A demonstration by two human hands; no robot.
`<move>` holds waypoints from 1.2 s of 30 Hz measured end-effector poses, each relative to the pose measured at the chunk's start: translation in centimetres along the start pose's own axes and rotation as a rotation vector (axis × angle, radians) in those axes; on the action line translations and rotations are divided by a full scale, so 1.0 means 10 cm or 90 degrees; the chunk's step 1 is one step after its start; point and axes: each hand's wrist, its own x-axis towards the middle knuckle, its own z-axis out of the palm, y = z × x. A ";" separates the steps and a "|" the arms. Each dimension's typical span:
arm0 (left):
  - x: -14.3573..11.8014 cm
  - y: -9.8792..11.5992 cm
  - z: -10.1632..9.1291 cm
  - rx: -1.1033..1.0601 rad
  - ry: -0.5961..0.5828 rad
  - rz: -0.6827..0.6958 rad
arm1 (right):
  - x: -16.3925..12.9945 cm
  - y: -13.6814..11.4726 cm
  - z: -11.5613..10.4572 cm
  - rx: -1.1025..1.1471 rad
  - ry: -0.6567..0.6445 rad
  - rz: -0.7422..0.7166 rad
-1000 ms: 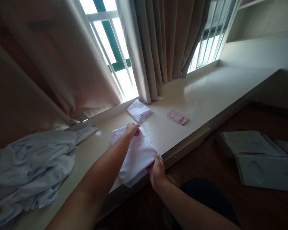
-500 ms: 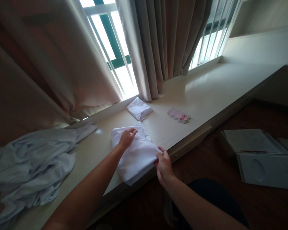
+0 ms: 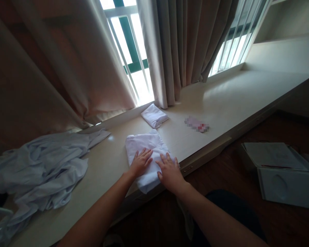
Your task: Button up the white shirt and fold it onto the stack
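Both hands lie flat, fingers spread, on a folded white garment at the near edge of a pale window ledge. The left hand presses its near-left part, the right hand its near-right corner, gripping nothing. No lettering can be read anywhere (a small item to the right on the ledge is blurred out). The garment is a neat, smooth rectangle, slightly overhanging the ledge. Half a second earlier the left hand rested farther up the cloth and the right pinched its edge; now both are palm-down, side by side. A smaller folded white piece lies farther off by the curtain; a crumpled pale heap sits left.
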 end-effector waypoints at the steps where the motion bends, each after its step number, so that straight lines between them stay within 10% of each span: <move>1: 0.05 0.00 0.03 -0.013 -0.017 0.004 | 0.02 0.00 0.04 -0.034 -0.036 0.013; 8: 0.19 0.06 -0.08 -0.099 -0.029 0.057 | 0.13 0.07 0.14 -0.144 -0.124 0.091; 15: -0.99 0.35 0.12 -0.129 0.395 -0.033 | 0.22 0.07 0.06 -0.143 -0.094 0.093; 22: -1.23 0.77 0.64 -0.022 0.377 -0.217 | 0.23 0.03 0.14 -0.151 -0.082 0.112; 27: -1.04 0.76 0.60 -0.040 0.328 -0.297 | 0.24 0.03 0.21 -0.143 -0.091 0.128; 36: -1.55 0.34 0.35 0.120 0.205 -0.208 | 0.21 -0.08 0.34 -0.126 -0.146 0.040</move>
